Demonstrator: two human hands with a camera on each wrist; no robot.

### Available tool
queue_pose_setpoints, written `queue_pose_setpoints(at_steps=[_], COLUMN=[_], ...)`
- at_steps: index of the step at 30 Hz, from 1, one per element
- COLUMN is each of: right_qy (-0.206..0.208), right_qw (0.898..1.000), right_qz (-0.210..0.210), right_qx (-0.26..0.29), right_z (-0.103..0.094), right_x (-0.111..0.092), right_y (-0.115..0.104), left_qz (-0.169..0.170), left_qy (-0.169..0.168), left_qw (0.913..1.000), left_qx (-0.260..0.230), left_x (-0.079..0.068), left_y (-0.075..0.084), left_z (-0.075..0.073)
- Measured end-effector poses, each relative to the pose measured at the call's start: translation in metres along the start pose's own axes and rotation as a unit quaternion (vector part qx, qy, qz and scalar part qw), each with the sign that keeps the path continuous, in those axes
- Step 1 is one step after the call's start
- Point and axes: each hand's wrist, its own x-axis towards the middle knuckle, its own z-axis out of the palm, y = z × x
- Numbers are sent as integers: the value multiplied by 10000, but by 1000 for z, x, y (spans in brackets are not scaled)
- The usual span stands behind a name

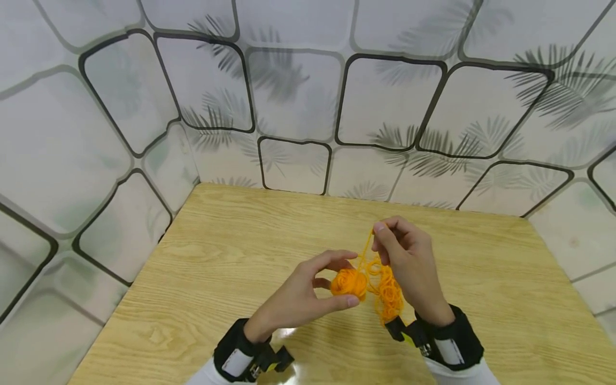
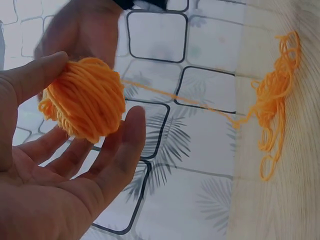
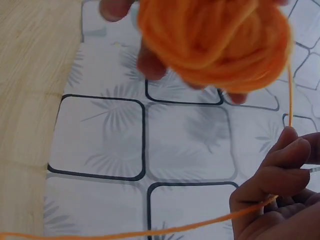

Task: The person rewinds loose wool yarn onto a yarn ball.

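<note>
The left hand [image 1: 302, 297], half open, bends its thumb and fingers around a round orange yarn ball [image 1: 348, 283]. The right hand [image 1: 411, 259] pinches a thin orange yarn string [image 3: 290, 100]. The ball sits between the hands, near a loose orange yarn tangle [image 1: 389, 294] on the light wooden tabletop [image 1: 231, 235].

Wood-grain table [image 1: 216, 256] against leaf-patterned wall [image 1: 295, 96]

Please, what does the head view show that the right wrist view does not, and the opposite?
Only the head view shows the loose yarn pile and both black wristbands. Only the right wrist view shows where the strand emerges from inside the right hand. Both show the left hand holding the orange ball, and the table.
</note>
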Motion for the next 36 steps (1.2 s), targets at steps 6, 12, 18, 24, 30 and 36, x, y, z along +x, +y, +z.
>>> queue_pose_setpoints(at_steps=[6, 12, 18, 24, 30, 36], right_qy=[-289, -773, -1131, -1576, -1868, -1861], right_qw=[9939, 9825, 9751, 9725, 9730, 9747], right_qz=[1027, 1670, 1905, 1712, 1232, 762], right_qx=[283, 307, 83, -134, -560, -979], right_z=[1, 3, 4, 5, 9, 11], right_x=[3, -3, -12, -24, -37, -50], right_y=[33, 54, 62, 62, 53, 41], left_qz=[193, 791, 1131, 1069, 514, -20], left_qy=[-122, -204, -14, 411, 1166, 1610], left_qw=[9974, 9931, 9901, 9923, 9915, 9858], left_qx=[-686, -836, -832, -467, -246, -480], left_x=[0, -1, 0, 3, 7, 12], left_y=[1, 2, 5, 6, 6, -14], left_z=[1, 2, 0, -1, -3, -2])
